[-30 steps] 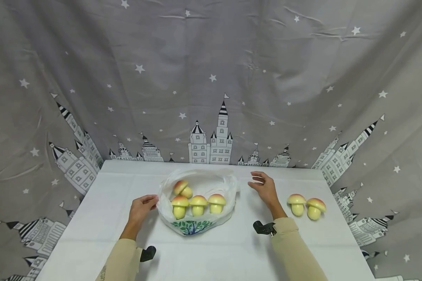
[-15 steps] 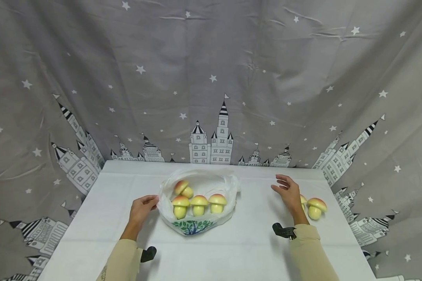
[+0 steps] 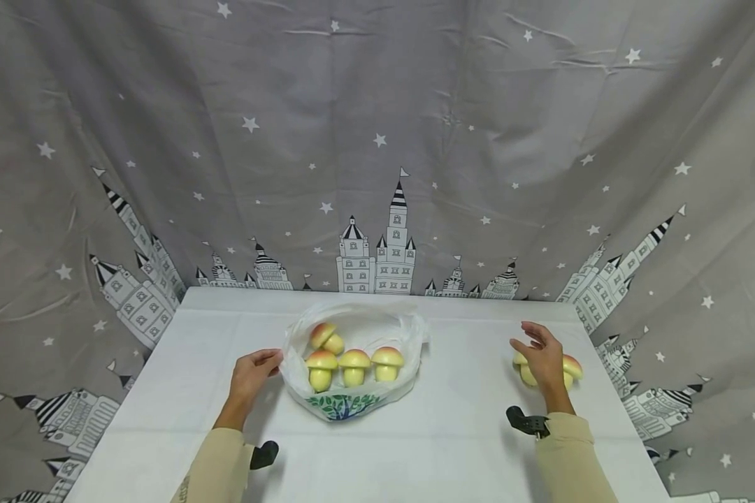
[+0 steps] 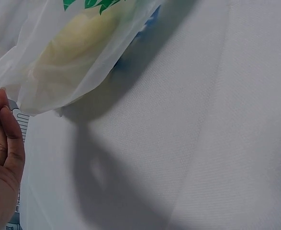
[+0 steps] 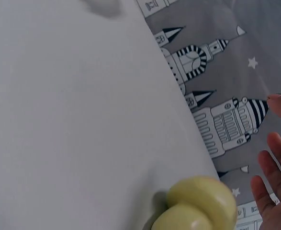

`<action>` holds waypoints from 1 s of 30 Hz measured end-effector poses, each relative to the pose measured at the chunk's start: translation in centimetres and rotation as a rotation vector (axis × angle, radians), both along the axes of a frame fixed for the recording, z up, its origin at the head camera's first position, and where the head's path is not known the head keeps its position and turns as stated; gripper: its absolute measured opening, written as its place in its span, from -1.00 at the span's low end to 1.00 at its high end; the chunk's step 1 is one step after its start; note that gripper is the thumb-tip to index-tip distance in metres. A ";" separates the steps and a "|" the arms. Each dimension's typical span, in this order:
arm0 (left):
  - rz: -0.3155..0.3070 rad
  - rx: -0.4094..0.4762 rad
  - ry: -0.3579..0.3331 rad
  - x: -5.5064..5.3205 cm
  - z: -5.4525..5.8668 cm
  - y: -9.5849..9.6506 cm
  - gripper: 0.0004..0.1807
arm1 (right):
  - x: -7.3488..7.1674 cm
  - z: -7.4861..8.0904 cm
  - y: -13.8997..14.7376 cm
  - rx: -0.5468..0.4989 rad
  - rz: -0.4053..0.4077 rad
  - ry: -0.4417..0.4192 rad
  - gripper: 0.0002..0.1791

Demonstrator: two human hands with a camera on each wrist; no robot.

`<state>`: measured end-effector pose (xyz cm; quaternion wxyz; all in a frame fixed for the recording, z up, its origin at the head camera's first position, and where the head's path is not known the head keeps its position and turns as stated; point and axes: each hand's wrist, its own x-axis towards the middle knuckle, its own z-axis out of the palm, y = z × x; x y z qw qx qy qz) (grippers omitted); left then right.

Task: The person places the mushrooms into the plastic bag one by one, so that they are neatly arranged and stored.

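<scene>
A white plastic bag [image 3: 415,370] with a green and blue tree print lies with its mouth wide. Inside it sit several toy mushrooms [image 3: 354,376] with yellow stems and red-yellow caps. My left hand [image 3: 249,377] pinches the bag's left rim; the left wrist view shows the fingertips [image 4: 1,93] at the thin plastic. Over at the right, my right hand [image 3: 544,360] hovers with fingers spread above two more toy mushrooms [image 3: 571,366], partly hiding them. One of these mushrooms [image 5: 205,201] shows below the empty fingers in the right wrist view.
A white cloth covers the table [image 3: 377,461]. Behind it and along both sides hangs a grey curtain [image 3: 377,140] printed with castles and stars. A black wrist camera [image 3: 264,455] sticks out from the left sleeve, another from the right.
My right hand has moved rightward, away from beside the bag to over the two loose mushrooms. My left hand and the bag have stayed put.
</scene>
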<state>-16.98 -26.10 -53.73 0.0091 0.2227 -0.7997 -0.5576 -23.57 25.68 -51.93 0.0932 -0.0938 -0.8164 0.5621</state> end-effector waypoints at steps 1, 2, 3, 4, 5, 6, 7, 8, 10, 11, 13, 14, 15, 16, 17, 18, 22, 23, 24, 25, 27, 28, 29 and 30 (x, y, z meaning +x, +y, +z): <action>-0.003 -0.005 -0.003 0.0 0.0 0.0 -0.56 | 0.1 -0.2 0.3 0.004 -0.010 -0.004 -0.46; -0.009 -0.013 -0.008 -0.1 0.0 0.0 -0.58 | 0.1 -0.3 0.5 0.011 -0.021 -0.007 -0.46; -0.010 -0.014 -0.012 -0.1 0.0 0.0 -0.58 | 0.2 -0.5 0.7 0.012 -0.029 -0.006 -0.46; -0.014 -0.014 -0.013 -0.1 0.0 0.0 -0.58 | 0.3 -0.7 0.9 0.025 -0.038 -0.010 -0.46; -0.010 -0.010 -0.018 -0.1 0.0 0.0 -0.59 | 0.4 -0.9 1.1 0.038 -0.048 -0.010 -0.46; -0.012 -0.008 -0.020 -0.1 0.0 0.0 -0.58 | 0.6 -1.1 1.3 0.048 -0.057 -0.007 -0.46; -0.013 -0.010 -0.025 -0.2 0.0 0.0 -0.59 | 0.7 -1.3 1.5 0.065 -0.068 -0.010 -0.46; -0.018 -0.011 -0.026 -0.2 0.0 0.0 -0.59 | 0.8 -1.4 1.6 0.081 -0.077 -0.007 -0.46; -0.020 -0.007 -0.024 -0.2 -0.1 0.0 -0.58 | 1.0 -1.8 1.9 0.101 -0.090 -0.004 -0.45; -0.018 -0.006 -0.024 -0.3 -0.1 0.0 -0.59 | 1.1 -1.9 2.0 0.102 -0.092 0.000 -0.45; -0.022 -0.005 -0.018 -0.3 -0.1 0.0 -0.59 | 1.3 -2.1 2.2 0.105 -0.093 -0.007 -0.44; -0.024 -0.003 -0.013 -0.3 0.0 0.0 -0.59 | 1.3 -2.2 2.2 0.101 -0.090 -0.011 -0.44; -0.024 -0.002 -0.012 -0.3 0.0 0.0 -0.59 | 1.4 -2.3 2.3 0.101 -0.086 -0.019 -0.44; -0.025 -0.003 -0.011 -0.3 0.0 0.0 -0.60 | 1.4 -2.4 2.4 0.105 -0.079 -0.026 -0.43; -0.026 -0.003 -0.012 -0.3 0.1 0.1 -0.60 | 1.4 -2.5 2.4 0.110 -0.072 -0.030 -0.43; -0.023 -0.005 -0.002 -0.5 -0.5 -0.1 -0.58 | 1.4 -2.6 2.5 0.114 -0.062 -0.037 -0.43; -0.026 -0.005 -0.005 -0.5 -0.4 0.0 -0.58 | 1.4 -2.7 2.6 0.136 -0.014 -0.060 -0.43; -0.026 -0.003 -0.005 -0.5 -0.4 0.0 -0.58 | 1.4 -2.7 2.6 0.141 -0.005 -0.068 -0.43; -0.027 0.000 -0.001 -0.5 -0.4 0.0 -0.57 | 1.5 -2.7 2.6 0.144 0.004 -0.076 -0.42; -0.031 0.003 -0.011 -0.3 0.2 0.1 -0.59 | 1.5 -2.8 2.6 0.154 0.010 -0.082 -0.42; -0.030 0.004 -0.012 -0.3 0.1 0.1 -0.60 | 1.6 -3.0 2.6 0.168 0.021 -0.092 -0.42; -0.029 0.004 -0.013 -0.3 0.2 0.2 -0.60 | 1.6 -3.1 2.6 0.176 0.026 -0.095 -0.42; -0.029 0.004 -0.013 -0.3 0.2 0.2 -0.60 | 1.7 -3.1 2.6 0.181 0.032 -0.098 -0.42; -0.028 0.004 -0.013 -0.2 0.2 0.2 -0.61 | 1.7 -3.2 2.6 0.183 0.036 -0.099 -0.42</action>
